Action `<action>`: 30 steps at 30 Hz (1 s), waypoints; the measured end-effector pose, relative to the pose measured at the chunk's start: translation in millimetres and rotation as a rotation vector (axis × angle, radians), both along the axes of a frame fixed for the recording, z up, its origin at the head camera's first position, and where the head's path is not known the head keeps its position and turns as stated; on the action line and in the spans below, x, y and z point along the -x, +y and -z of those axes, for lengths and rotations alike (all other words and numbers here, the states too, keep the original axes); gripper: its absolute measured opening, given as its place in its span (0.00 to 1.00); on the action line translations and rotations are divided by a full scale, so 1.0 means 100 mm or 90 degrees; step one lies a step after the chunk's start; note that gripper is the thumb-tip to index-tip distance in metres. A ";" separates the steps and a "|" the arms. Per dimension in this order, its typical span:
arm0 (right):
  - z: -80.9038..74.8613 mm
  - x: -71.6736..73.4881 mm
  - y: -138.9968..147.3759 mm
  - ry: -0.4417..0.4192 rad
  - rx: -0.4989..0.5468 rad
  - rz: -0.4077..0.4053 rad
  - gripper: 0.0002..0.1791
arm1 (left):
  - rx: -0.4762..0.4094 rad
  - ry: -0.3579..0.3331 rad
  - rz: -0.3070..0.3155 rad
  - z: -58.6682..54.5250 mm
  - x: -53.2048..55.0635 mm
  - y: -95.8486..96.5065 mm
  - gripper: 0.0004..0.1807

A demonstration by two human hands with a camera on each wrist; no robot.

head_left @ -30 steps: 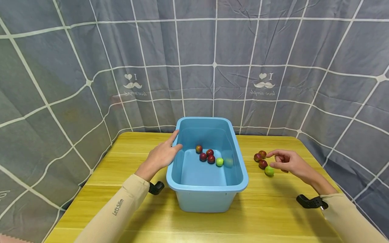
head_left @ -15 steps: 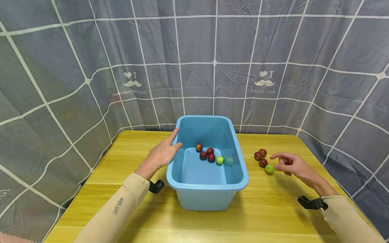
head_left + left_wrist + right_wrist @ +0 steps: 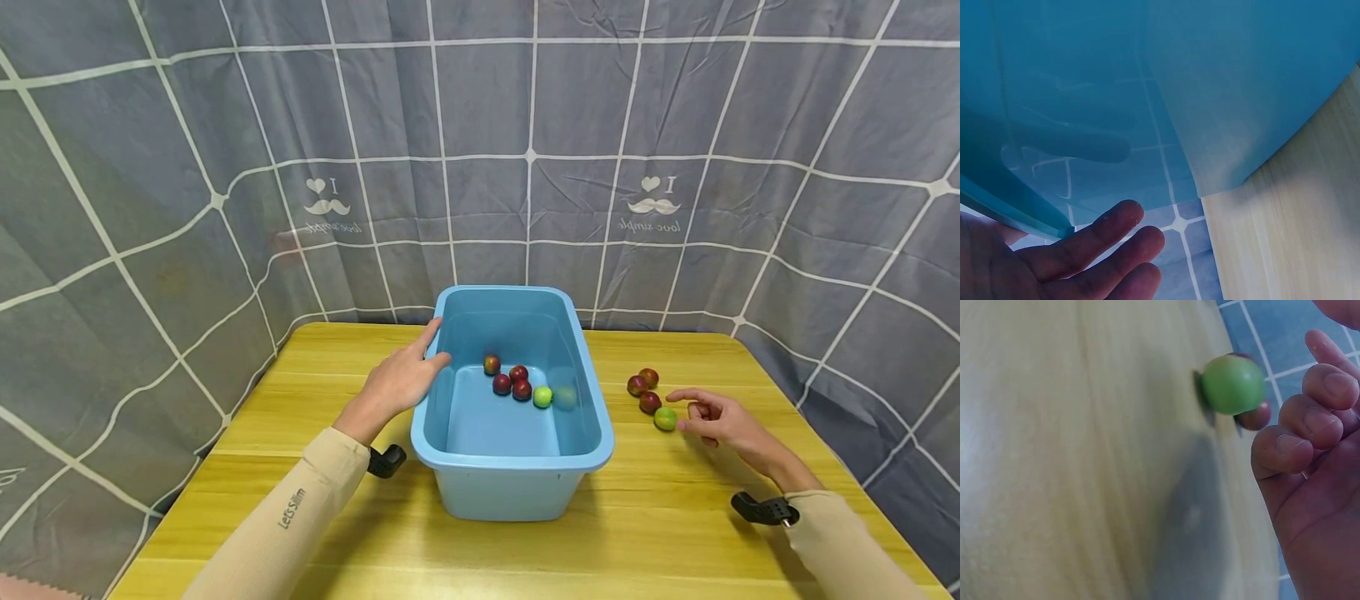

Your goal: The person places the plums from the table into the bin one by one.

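A light blue plastic tub [image 3: 512, 462] stands mid-table. My left hand [image 3: 397, 379] holds its left rim, thumb over the edge and other fingers outside; the left wrist view shows those fingers [image 3: 1110, 250] loosely bent below the rim. On the tub floor lie several dark red plums [image 3: 502, 384] and one green plum-like fruit [image 3: 542, 397]. At the right, my right hand [image 3: 731, 427] hovers beside another green fruit [image 3: 665, 418], holding nothing; its index finger is extended and the others are curled. Behind that fruit sit three reddish plums [image 3: 649, 403], mostly hidden in the right wrist view.
The wooden table [image 3: 352, 533] extends around the tub on both sides and in front. A grey curtain [image 3: 487, 117] with white grid lines hangs behind and along both sides. Black camera straps [image 3: 763, 508] sit at both wrists.
My right hand has drawn slightly back to the right and down from the plums. The left hand, the tub and the fruit stay in place; the head view shifted slightly.
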State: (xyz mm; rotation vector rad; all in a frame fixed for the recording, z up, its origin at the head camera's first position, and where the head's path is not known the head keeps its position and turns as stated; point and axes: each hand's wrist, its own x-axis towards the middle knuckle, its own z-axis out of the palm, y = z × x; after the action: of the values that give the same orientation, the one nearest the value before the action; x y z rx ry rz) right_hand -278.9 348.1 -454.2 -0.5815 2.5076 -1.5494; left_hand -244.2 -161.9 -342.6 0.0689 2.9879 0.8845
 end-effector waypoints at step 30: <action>0.37 0.11 0.06 0.012 0.022 0.034 0.28 | 0.002 0.000 -0.002 0.01 0.00 0.00 0.39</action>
State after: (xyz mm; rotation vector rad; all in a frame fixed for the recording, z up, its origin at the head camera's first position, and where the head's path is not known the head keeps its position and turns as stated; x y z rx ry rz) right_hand -289.5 353.7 -491.4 -0.5408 2.5353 -1.6173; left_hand -244.5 -161.8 -343.7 0.0637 2.9892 0.8806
